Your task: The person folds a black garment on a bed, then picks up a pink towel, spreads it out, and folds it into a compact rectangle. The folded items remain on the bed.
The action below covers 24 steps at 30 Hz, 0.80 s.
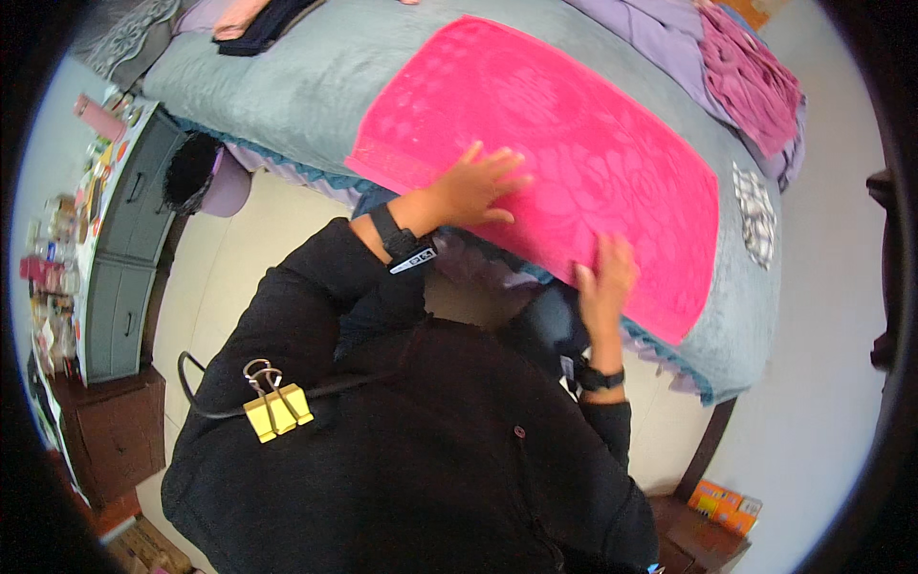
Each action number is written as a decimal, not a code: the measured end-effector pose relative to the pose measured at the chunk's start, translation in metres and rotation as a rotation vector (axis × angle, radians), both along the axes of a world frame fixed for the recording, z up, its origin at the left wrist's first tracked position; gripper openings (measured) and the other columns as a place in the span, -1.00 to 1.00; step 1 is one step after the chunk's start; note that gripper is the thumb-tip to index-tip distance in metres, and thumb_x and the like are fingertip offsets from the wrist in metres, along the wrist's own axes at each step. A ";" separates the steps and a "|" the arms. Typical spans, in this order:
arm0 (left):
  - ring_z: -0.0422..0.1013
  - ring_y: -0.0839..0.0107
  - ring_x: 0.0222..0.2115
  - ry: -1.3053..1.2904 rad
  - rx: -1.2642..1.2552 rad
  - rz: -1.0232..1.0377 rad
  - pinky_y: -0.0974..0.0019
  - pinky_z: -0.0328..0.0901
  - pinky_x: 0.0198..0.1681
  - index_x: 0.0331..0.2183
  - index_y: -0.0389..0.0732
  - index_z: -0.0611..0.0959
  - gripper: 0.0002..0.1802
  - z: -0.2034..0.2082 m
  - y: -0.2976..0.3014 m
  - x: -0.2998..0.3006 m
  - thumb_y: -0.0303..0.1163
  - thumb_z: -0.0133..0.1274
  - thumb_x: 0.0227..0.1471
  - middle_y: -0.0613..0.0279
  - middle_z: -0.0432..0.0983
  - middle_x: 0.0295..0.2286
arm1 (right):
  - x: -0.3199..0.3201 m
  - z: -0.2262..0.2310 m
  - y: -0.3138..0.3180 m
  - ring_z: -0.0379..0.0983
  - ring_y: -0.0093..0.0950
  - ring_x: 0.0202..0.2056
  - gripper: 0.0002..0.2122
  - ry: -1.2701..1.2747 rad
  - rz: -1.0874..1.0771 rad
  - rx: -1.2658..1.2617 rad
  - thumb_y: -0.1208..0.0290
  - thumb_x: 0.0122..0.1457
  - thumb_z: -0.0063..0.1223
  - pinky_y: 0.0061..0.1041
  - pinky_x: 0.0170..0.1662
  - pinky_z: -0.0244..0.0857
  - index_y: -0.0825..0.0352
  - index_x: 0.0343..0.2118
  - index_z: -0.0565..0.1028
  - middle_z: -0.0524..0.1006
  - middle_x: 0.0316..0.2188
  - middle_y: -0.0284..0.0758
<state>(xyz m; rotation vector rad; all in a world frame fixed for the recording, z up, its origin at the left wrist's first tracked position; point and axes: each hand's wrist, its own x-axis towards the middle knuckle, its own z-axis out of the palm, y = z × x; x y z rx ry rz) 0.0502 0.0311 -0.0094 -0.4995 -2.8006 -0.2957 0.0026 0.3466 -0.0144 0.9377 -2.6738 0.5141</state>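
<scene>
A bright pink towel point(535, 143) with a raised flower pattern lies spread out over the near side of a bed. My left hand point(475, 187) is over the towel's near left part, palm down with its fingers spread. Close to the near edge, right of the middle, my right hand point(608, 283) is at the towel, thumb apart from the fingers and slightly blurred. Neither hand grips anything that I can see. Whether the palms press on the cloth or hover just above it, I cannot tell.
The bed has a grey-blue cover point(258, 96). Purple and pink cloths point(755, 86) lie at its far right, a checked cloth point(754, 212) nearer. On the left are a purple bin point(227, 185) and a grey drawer cabinet point(120, 277) crowded with bottles. An orange box point(725, 507) sits lower right.
</scene>
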 end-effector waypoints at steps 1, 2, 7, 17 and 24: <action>-0.02 0.09 0.19 -0.049 -0.011 -0.049 -0.21 -0.18 0.17 0.15 0.03 0.23 -0.23 -0.006 0.015 -0.004 0.12 -0.04 -0.05 0.09 0.00 0.18 | 0.006 0.002 -0.020 -0.03 -0.14 0.22 -0.41 0.025 0.140 0.023 0.22 0.02 0.09 -0.06 0.21 -0.24 0.21 0.13 0.23 0.18 0.16 -0.12; -0.02 0.10 0.19 -0.050 -0.018 -0.099 -0.21 -0.17 0.17 0.15 0.04 0.22 -0.23 -0.012 0.027 -0.008 0.12 -0.04 -0.05 0.10 0.00 0.18 | 0.012 0.000 -0.039 -0.04 -0.15 0.22 -0.42 -0.056 0.125 0.080 0.22 0.02 0.10 -0.05 0.22 -0.28 0.21 0.13 0.23 0.16 0.17 -0.14; -0.03 0.12 0.19 0.034 -0.056 0.092 -0.21 -0.16 0.16 0.16 0.07 0.22 -0.23 -0.022 0.022 0.008 0.14 -0.06 -0.05 0.12 0.02 0.18 | 0.014 -0.003 -0.042 -0.11 -0.19 0.26 -0.39 -0.080 0.055 0.161 0.15 0.06 0.04 -0.01 0.24 -0.39 0.20 0.17 0.17 0.06 0.22 -0.19; 0.04 0.11 0.15 -0.063 -0.119 0.248 -0.23 -0.14 0.14 0.11 -0.09 0.30 -0.20 -0.010 0.014 -0.001 0.23 -0.14 -0.04 0.10 0.12 0.13 | -0.021 0.016 -0.046 -0.13 -0.21 0.26 -0.32 0.067 0.018 0.095 0.04 0.10 -0.04 0.01 0.23 -0.36 0.28 0.21 0.07 0.04 0.24 -0.19; 0.07 0.10 0.14 -0.058 -0.122 0.272 -0.22 -0.14 0.14 0.09 -0.09 0.33 -0.20 0.000 0.007 -0.002 0.26 -0.17 -0.04 0.06 0.14 0.12 | -0.017 0.016 -0.049 -0.17 -0.22 0.28 -0.30 -0.120 -0.068 0.214 -0.04 0.10 -0.10 0.02 0.23 -0.39 0.27 0.22 0.05 0.00 0.26 -0.22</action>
